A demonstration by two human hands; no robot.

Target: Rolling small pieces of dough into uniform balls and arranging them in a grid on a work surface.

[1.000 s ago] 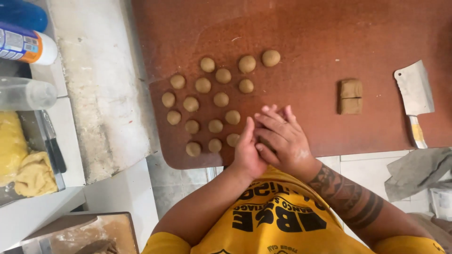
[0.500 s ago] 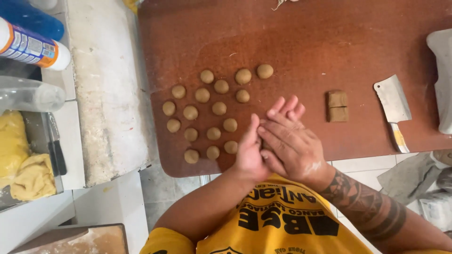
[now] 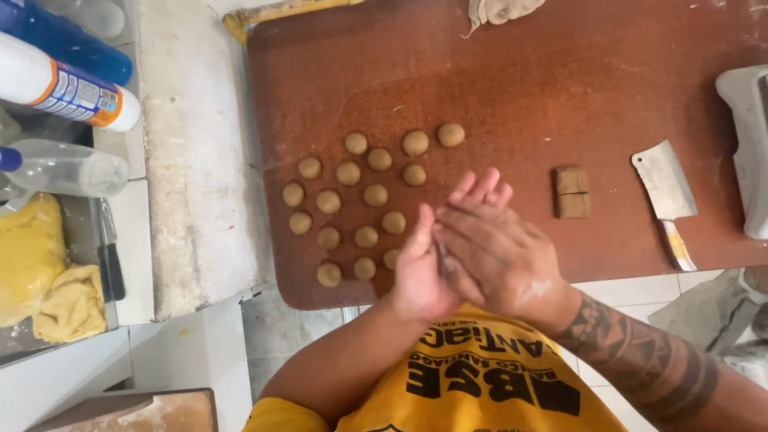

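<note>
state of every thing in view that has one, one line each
left hand: palm pressed against the right hand, whatever is between them hidden
right hand: laid flat across the left palm, fingers straight
dough balls: rolled round, set apart in rows on the board
dough block: unrolled, scored across the middle
cleaver: lying flat, untouched
brown board: lying flat, lightly floured
white bottle: on its side
clear bottle: on its side

Dough balls on the worktop

Dough balls [image 3: 365, 194] cluster left of the pressed-together hands [image 3: 472, 252]; dough block [image 3: 573, 192] and cleaver [image 3: 666, 200] lie right.
</note>
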